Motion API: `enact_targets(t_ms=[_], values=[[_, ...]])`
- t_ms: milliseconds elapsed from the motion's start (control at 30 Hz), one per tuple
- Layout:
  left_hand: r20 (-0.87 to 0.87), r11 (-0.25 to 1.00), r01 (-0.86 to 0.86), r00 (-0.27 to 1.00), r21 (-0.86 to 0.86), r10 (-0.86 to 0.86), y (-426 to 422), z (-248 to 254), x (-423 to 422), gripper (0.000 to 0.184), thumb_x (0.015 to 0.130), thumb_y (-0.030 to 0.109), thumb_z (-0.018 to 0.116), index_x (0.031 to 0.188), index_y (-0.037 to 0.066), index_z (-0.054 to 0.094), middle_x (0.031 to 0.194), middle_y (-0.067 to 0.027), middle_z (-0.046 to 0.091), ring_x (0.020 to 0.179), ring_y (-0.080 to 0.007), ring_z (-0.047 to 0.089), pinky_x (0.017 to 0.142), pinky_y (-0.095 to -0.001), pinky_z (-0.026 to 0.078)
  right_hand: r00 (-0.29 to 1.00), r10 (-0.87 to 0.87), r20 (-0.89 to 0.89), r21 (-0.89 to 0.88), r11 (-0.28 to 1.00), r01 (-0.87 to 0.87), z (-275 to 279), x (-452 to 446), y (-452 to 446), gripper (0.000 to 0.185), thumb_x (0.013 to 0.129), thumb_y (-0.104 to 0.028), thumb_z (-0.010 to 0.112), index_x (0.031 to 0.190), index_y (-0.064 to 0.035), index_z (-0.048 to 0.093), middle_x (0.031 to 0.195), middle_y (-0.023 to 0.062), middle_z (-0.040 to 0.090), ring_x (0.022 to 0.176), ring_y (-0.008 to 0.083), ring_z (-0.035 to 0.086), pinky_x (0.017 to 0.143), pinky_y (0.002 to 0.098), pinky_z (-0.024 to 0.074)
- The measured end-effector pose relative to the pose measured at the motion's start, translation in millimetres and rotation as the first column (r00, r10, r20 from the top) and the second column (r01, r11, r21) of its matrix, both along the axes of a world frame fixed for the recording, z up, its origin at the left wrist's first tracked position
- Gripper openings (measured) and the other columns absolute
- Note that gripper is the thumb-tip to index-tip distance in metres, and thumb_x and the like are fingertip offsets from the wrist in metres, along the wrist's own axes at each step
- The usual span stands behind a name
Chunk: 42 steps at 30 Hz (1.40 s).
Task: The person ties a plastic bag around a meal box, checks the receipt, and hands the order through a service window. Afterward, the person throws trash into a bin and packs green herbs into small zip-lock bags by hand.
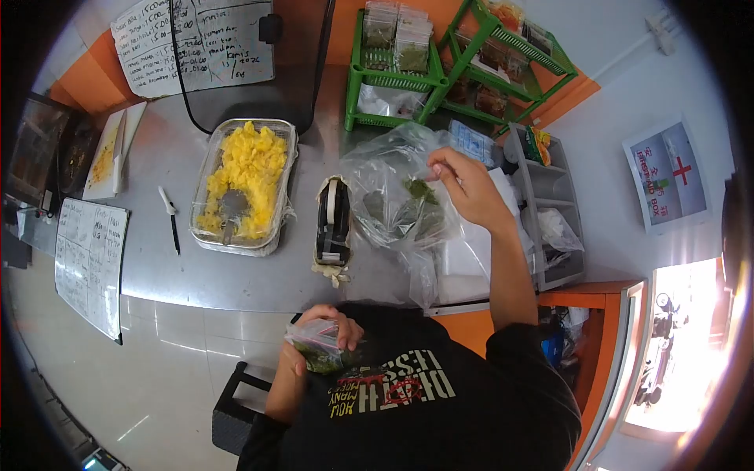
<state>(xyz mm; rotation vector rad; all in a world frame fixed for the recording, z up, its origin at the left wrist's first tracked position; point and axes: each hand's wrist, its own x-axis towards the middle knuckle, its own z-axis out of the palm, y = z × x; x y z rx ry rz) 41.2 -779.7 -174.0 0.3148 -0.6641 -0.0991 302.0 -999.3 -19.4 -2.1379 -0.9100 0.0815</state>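
Observation:
My left hand is closed around a small zip bag with shredded green leaves inside, held low in front of my black shirt. Over the counter, my right hand has its fingers pinched together at the mouth of a large clear plastic bag. A clump of green leaves shows right at those fingertips. More dark green matter lies deeper in the large bag, partly hidden by creased plastic. Left of this bag stands a black tape dispenser.
A clear tray holds yellow crumbled food and a metal scoop. Green racks with small packets stand at the back. A grey organizer is on the right. A marker, a knife and a whiteboard lie leftward.

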Motion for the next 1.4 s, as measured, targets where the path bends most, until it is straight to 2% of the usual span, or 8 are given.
enact_targets(t_ms=[200,400,533,667,800,900,1233,1400], values=[[-0.386,0.996,-0.075,0.921,-0.051,0.05,6,11,-15,0.074,0.069,0.019,0.075,0.136,0.006,0.047,0.09,-0.0158,0.062,0.086,-0.031,0.061,0.084,-0.048,0.04,0.913,-0.109,0.393,-0.319,0.915,0.247,7,21,10,0.012,0.098,-0.009,0.055,0.103,-0.001,0.062,0.088,0.0094,0.068,0.081,0.0193,0.068,0.071,0.0329,0.0518],[-0.724,0.971,-0.171,0.646,0.17,0.24,13,27,-7,0.067,0.08,0.02,0.072,0.136,-0.002,0.044,0.097,-0.0242,0.066,0.091,-0.0379,0.065,0.084,-0.047,0.053,0.862,-0.283,-0.421,0.5,0.721,0.48,-18,48,16,0.01,0.096,-0.013,0.06,0.098,-0.0058,0.066,0.09,0.0055,0.07,0.077,0.013,0.064,0.067,0.0297,0.0498],[-0.737,0.964,-0.189,0.621,0.188,0.266,13,37,-1,0.068,0.084,0.021,0.07,0.142,0.002,0.039,0.104,-0.0265,0.066,0.098,-0.0362,0.066,0.088,-0.0454,0.054,0.94,-0.176,-0.293,0.614,0.719,0.326,20,5,38,0.012,0.102,-0.011,0.053,0.103,-0.0022,0.061,0.088,0.0039,0.066,0.079,0.01,0.062,0.067,0.0243,0.0483],[-0.701,0.97,-0.135,0.672,0.201,0.239,11,28,1,0.079,0.082,0.027,0.075,0.145,0.002,0.034,0.109,-0.0219,0.065,0.1,-0.032,0.067,0.089,-0.043,0.055,0.91,0.245,-0.335,0.376,0.92,-0.109,51,-58,51,0.01,0.101,-0.006,0.052,0.104,-0.0042,0.061,0.085,0.005,0.064,0.064,0.0107,0.063,0.058,0.0249,0.0496],[-0.773,0.975,-0.023,0.605,0.22,0.189,8,18,-18,0.095,0.075,0.043,0.083,0.145,0.002,0.035,0.12,-0.0144,0.062,0.111,-0.0266,0.063,0.098,-0.0412,0.051,0.728,0.649,-0.222,0.249,0.759,-0.601,9,-107,92,0.015,0.091,-0.009,0.064,0.106,-0.0062,0.063,0.087,0.008,0.066,0.065,0.0235,0.068,0.057,0.0334,0.0533],[-0.864,0.986,0.025,0.485,0.166,0.133,3,-2,-46,0.097,0.073,0.044,0.086,0.146,0.001,0.037,0.132,-0.012,0.057,0.122,-0.0267,0.057,0.104,-0.0417,0.047,0.819,0.574,-0.006,-0.118,0.813,-0.57,-28,-130,97,0.019,0.09,-0.016,0.066,0.107,-0.0082,0.063,0.087,0.0099,0.066,0.068,0.0323,0.067,0.059,0.0399,0.0545],[-0.739,0.921,0.196,0.661,0.337,0.129,9,30,-15,0.077,0.084,0.0,0.068,0.151,0.006,0.03,0.111,-0.0157,0.068,0.099,-0.0256,0.068,0.092,-0.0401,0.054,0.87,0.387,0.307,-0.239,0.916,-0.323,-47,-107,87,0.026,0.085,-0.02,0.075,0.108,-0.0085,0.068,0.082,0.0047,0.069,0.067,0.0204,0.069,0.055,0.0299,0.0542],[-0.719,0.962,0.127,0.689,0.243,0.09,8,44,-4,0.081,0.084,0.009,0.071,0.152,0.006,0.027,0.117,-0.017,0.065,0.105,-0.0249,0.066,0.095,-0.0398,0.052,0.931,0.317,-0.179,0.062,0.948,-0.311,-10,-97,72,0.023,0.082,-0.009,0.079,0.102,-0.0051,0.07,0.089,0.0079,0.073,0.069,0.0125,0.071,0.058,0.0249,0.0542]])
